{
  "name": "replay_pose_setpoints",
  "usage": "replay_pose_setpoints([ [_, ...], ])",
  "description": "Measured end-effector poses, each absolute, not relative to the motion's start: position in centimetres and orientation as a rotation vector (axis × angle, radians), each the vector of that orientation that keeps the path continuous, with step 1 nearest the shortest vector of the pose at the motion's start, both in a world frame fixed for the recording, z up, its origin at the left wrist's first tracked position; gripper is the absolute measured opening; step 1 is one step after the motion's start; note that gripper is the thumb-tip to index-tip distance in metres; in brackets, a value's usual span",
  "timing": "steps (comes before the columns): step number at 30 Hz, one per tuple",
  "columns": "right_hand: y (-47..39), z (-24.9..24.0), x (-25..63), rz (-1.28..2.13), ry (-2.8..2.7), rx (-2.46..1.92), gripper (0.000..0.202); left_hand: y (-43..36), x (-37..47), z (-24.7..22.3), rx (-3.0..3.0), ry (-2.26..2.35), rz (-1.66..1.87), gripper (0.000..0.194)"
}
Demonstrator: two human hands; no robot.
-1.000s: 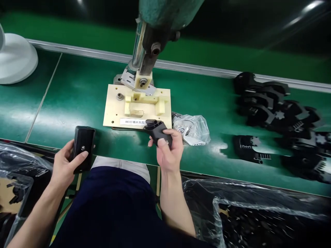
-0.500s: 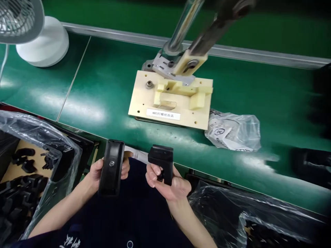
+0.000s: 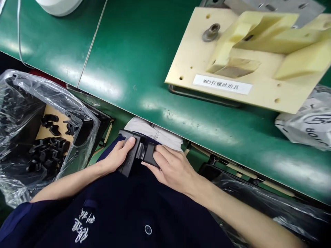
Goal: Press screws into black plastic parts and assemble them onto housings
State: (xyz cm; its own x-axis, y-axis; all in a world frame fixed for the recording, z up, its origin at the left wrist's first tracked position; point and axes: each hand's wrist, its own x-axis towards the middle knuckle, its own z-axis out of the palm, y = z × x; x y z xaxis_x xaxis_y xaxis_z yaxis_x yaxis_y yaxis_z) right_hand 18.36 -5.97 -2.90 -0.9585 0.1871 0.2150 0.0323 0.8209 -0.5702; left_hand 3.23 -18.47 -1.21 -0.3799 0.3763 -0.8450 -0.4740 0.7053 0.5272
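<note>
Close to my body, below the bench edge, my left hand (image 3: 117,155) grips a black rectangular plastic part (image 3: 128,160), thumb on its face. My right hand (image 3: 172,165) holds a smaller angular black plastic part (image 3: 149,155), its fingers wrapped over the outer end. The two parts meet side by side between my hands. Whether they are joined, I cannot tell. Beyond them on the bench sits a cream-coloured fixture (image 3: 181,69) with raised yellow blocks and a white label (image 3: 222,84).
A plastic-lined bin (image 3: 90,119) of black parts (image 3: 49,153) stands at the left. On the green bench (image 3: 124,69) are a white round base (image 3: 60,5) and, right of the fixture, a plastic bag (image 3: 307,120). More clear plastic lining (image 3: 253,193) lies at lower right.
My hands have come together, bringing the two black parts into contact; before, they were held apart. The view has shifted nearer and down, so the fixture appears larger and further right.
</note>
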Motion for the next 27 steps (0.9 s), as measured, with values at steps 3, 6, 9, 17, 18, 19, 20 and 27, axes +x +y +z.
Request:
replay_pose_setpoints([
  [3,-6.1,-3.4,17.5,0.640,-2.878,-0.064,0.025,-19.4,3.6,-1.5,0.077,1.853,0.819,0.059],
  [6,-6.3,-3.7,17.1,0.599,-2.954,-0.018,0.022,-20.0,3.7,-1.7,0.060,1.901,0.725,0.058],
  [9,-6.9,-4.3,17.0,0.562,-2.990,0.039,0.016,-20.1,3.9,-1.8,-0.107,1.889,0.696,0.059],
  [17,-7.3,-5.7,16.6,0.380,-3.141,0.392,0.015,-19.4,4.6,-2.0,-0.543,1.748,0.629,0.057],
  [18,-7.2,-5.7,16.5,0.362,-3.165,0.435,0.017,-19.3,4.6,-2.1,-0.567,1.739,0.643,0.056],
  [19,-7.2,-5.7,16.3,0.344,-3.186,0.467,0.018,-19.4,4.6,-2.2,-0.590,1.731,0.648,0.057],
  [20,-7.2,-5.6,16.2,0.327,-3.198,0.490,0.020,-19.4,4.5,-2.3,-0.609,1.727,0.643,0.057],
  [27,-7.6,-5.7,15.6,0.322,-3.175,0.506,0.025,-19.6,4.2,-3.2,-0.634,1.680,0.543,0.059],
])
